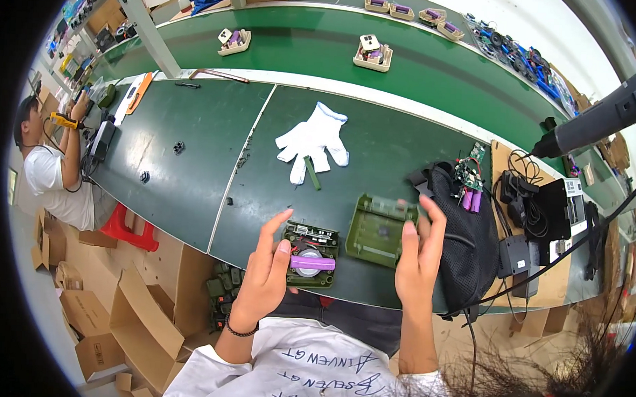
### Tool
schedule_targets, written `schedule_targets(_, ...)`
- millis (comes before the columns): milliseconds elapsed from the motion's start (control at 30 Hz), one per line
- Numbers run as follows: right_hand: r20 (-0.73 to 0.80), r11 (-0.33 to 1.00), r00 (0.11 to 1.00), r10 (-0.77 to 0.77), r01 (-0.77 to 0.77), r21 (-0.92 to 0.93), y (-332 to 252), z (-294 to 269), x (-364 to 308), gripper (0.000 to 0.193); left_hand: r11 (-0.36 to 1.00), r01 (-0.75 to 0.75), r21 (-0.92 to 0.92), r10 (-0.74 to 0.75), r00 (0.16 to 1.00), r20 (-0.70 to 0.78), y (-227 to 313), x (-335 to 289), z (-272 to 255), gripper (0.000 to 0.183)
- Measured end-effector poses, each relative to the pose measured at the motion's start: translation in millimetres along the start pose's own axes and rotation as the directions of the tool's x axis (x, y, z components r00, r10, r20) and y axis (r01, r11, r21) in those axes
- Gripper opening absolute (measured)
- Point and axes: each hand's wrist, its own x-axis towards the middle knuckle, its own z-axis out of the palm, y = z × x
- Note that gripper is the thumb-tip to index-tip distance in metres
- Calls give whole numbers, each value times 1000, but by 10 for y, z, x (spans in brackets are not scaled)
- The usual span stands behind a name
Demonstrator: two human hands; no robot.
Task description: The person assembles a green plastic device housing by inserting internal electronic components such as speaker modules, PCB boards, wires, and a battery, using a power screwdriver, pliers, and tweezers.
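See the cell (313, 263) lying left-to-right across the case (329, 277), nearer the left hand (262, 284) at the case's left edge than the right hand (417, 266) beyond its right; cannot tell whether either is clamped.

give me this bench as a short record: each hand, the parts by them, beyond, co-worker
left hand: left hand at the left edge of an open green case; grip unclear
in case: purple cylinder across a round silver part
right hand: right hand at the right side of a green shell; contact unclear
beyond: white glove, green strip
right side: black bag
co-worker: person at far left
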Motion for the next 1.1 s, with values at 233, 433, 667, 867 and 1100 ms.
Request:
schedule_targets(233,84,947,974,-210,224,-229,15,207,416,60,885,-73,459,143,983,-119,45,6,7,42)
schedule_targets(433,112,760,962,-250,266,-593,-113,-330,107,32,751,-110,651,206,976,-74,1,-42,1,45)
schedule_targets(667,137,558,983,-119,180,-810,-224,-718,-175,32,773,-146,617,217,975,-40,-144,-55,76,52)
schedule_targets(867,175,447,952,-249,274,-852,-274,-546,-71,41,785,-304,539,363,932,-3,-326,2,7,68)
schedule_targets(1100,416,409,908,-46,398,-821,-334,-770,-125,33,647,-525,553,483,843,236,-398,46,-114,119)
